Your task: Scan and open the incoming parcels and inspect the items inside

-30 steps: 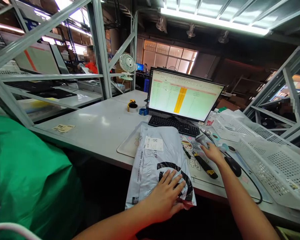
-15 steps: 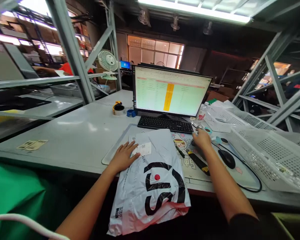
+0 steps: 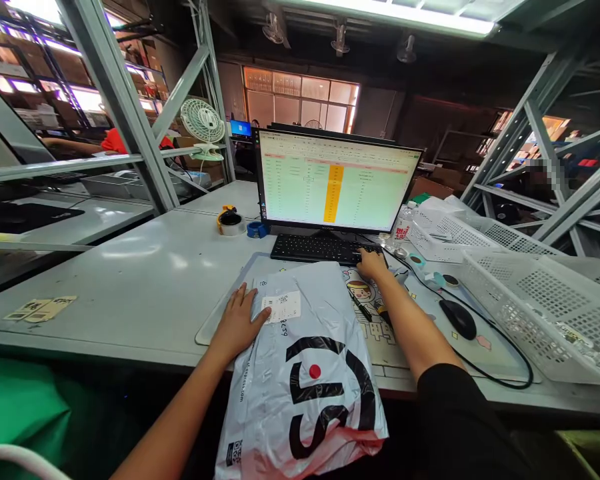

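Observation:
A white plastic mailer bag (image 3: 325,347) with a large black logo and a red dot lies at the desk's front, its near end hanging over the edge. My left hand (image 3: 235,327) rests on its left edge with fingers spread, the thumb beside a white label (image 3: 283,307). On the right end of the black keyboard (image 3: 310,249), my right hand (image 3: 373,265) touches the keys with its fingertips. Behind the keyboard stands a monitor (image 3: 290,180) showing a spreadsheet with an orange column. A black pen (image 3: 361,305) lies right of the bag. My right forearm partly hides a yellow-and-black tool.
A black mouse (image 3: 457,319) with its cable lies on the right of the desk mat. White perforated baskets (image 3: 540,307) line the right side. Tape rolls (image 3: 231,225) sit left of the monitor. Paper tags (image 3: 40,309) lie far left. Metal frames (image 3: 115,100) rise on both sides.
My right hand has moved left and forward, from the mat beside the keyboard onto its right-hand keys. My left hand stays on the bag. The view has shifted slightly.

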Demonstrator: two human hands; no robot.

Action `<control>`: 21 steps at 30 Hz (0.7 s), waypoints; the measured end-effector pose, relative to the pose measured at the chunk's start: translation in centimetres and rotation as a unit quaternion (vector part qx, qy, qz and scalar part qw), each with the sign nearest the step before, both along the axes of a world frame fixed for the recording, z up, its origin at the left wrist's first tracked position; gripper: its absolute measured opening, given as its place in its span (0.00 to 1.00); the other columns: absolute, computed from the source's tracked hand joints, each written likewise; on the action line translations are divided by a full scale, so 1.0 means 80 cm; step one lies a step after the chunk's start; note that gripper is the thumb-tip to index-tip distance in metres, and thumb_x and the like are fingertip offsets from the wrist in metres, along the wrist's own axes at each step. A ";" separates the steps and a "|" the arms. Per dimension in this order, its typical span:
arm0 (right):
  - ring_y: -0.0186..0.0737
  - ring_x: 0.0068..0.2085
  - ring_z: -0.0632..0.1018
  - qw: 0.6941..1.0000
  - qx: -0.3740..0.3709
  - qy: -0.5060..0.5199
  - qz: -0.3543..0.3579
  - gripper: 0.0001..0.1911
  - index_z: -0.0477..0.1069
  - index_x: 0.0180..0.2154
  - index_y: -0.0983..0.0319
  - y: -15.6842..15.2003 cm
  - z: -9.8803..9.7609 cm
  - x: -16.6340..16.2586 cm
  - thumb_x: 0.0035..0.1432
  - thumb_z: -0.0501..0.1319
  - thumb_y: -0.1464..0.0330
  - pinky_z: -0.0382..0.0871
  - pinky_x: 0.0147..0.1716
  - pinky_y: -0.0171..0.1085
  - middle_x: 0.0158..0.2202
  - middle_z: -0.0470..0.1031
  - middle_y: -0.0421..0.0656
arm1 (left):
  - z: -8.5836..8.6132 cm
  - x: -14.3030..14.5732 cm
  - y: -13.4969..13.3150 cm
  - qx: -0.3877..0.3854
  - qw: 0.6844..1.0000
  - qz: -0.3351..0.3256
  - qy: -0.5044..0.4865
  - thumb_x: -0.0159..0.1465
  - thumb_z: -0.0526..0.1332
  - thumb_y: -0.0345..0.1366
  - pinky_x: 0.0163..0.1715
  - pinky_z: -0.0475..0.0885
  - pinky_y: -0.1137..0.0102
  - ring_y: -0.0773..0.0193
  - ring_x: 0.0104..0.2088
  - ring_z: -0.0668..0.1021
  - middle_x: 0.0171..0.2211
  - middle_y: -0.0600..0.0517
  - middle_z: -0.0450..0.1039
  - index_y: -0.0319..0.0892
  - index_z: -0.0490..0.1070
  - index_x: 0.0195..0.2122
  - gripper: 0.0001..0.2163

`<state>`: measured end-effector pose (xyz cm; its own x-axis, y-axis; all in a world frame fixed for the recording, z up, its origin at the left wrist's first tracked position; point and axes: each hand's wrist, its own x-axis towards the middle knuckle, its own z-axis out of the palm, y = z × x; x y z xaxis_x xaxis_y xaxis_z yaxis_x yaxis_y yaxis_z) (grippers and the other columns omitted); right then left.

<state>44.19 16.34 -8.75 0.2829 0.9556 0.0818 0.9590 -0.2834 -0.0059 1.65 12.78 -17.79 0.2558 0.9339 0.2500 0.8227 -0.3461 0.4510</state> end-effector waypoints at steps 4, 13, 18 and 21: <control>0.60 0.64 0.74 1.000 -0.007 0.002 0.008 0.32 0.58 0.73 0.65 0.013 0.003 -0.008 0.70 0.55 0.67 0.58 0.65 0.55 0.61 0.76 0.61 | 0.001 0.001 -0.001 0.005 1.000 0.023 0.008 0.71 0.54 0.57 0.73 0.57 0.46 0.36 0.76 0.54 0.78 0.33 0.46 0.30 0.62 0.71 0.38; 0.61 0.65 0.74 0.999 -0.012 0.035 0.020 0.33 0.62 0.72 0.67 -0.017 0.011 -0.050 0.68 0.58 0.68 0.66 0.62 0.53 0.64 0.74 0.61 | 0.012 -0.005 0.004 0.034 0.998 0.024 -0.041 0.64 0.56 0.53 0.70 0.59 0.42 0.33 0.71 0.64 0.70 0.33 0.65 0.38 0.76 0.47 0.24; 0.52 0.63 0.76 0.997 0.042 0.048 0.051 0.28 0.66 0.70 0.62 -0.130 -0.002 -0.067 0.72 0.55 0.66 0.67 0.62 0.43 0.66 0.73 0.53 | 0.028 -0.017 0.003 -0.027 0.963 0.074 -0.256 0.57 0.59 0.50 0.52 0.75 0.54 0.45 0.49 0.80 0.46 0.40 0.80 0.43 0.71 0.42 0.18; 0.52 0.60 0.78 0.994 0.079 0.061 0.042 0.25 0.69 0.67 0.63 -0.212 -0.018 -0.051 0.73 0.54 0.64 0.69 0.59 0.43 0.63 0.77 0.52 | 0.056 -0.031 -0.002 -0.063 0.890 0.168 -0.419 0.53 0.61 0.48 0.32 0.74 0.65 0.57 0.30 0.77 0.30 0.52 0.74 0.44 0.67 0.42 0.19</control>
